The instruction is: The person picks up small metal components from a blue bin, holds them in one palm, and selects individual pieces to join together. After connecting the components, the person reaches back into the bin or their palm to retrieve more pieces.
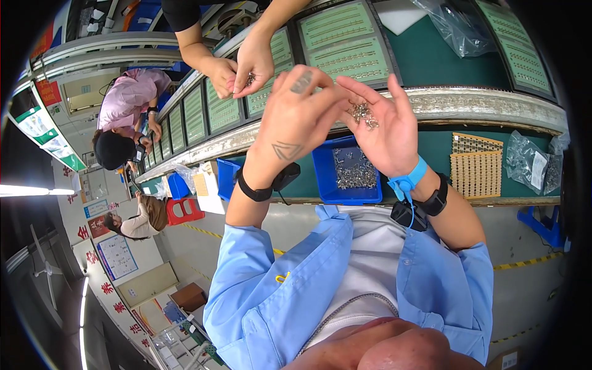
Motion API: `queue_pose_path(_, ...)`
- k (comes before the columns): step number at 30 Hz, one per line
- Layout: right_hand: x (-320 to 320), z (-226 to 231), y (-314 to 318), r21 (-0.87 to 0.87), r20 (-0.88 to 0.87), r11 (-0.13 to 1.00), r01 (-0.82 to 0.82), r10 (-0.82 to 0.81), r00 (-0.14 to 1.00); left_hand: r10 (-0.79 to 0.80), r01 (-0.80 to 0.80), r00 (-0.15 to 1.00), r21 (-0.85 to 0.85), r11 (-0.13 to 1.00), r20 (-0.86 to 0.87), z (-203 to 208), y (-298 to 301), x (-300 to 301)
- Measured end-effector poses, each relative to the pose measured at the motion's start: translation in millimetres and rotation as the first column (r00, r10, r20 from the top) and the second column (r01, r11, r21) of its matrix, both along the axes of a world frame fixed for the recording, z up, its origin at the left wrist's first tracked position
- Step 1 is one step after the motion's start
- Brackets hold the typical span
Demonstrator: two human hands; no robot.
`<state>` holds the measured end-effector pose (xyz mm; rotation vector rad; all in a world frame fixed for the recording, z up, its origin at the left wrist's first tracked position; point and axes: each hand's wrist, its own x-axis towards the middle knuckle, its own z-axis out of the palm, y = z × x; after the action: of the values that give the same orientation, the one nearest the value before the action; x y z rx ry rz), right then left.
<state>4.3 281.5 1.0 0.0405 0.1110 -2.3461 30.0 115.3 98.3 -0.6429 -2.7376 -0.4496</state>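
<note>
My right hand [390,137] is turned palm up, cupped around a small heap of shiny metal pieces [362,115]. A blue strap circles that wrist. My left hand [299,108], its back toward me, reaches across so its bent fingertips meet near the heap; what they pinch is hidden. Both hands are above the rail, in front of a framed green board [345,37] with rows of small metal parts. Below them a blue bin [348,196] holds many similar loose metal pieces [354,172].
A co-worker's hands [243,71] hold small metal pieces over the boards at upper left. A worn rail [468,102] crosses the bench. Tan perforated panels [476,169] and a clear plastic bag [527,161] lie at right. A red stool [184,211] and other people are at left.
</note>
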Motion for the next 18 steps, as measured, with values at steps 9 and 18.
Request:
queue_pose_path(9,3,-2,-2,0.001,-0.051,0.999,-0.034,0.034,0.998,0.003,-0.004,1.000,-0.132,0.991,-0.006,-7,-4,7)
queue_pose_path(18,5,7,-5,0.098,-0.070,0.995,-0.030,0.037,0.997,0.021,-0.021,1.000,-0.014,1.000,-0.011,-14,-12,5)
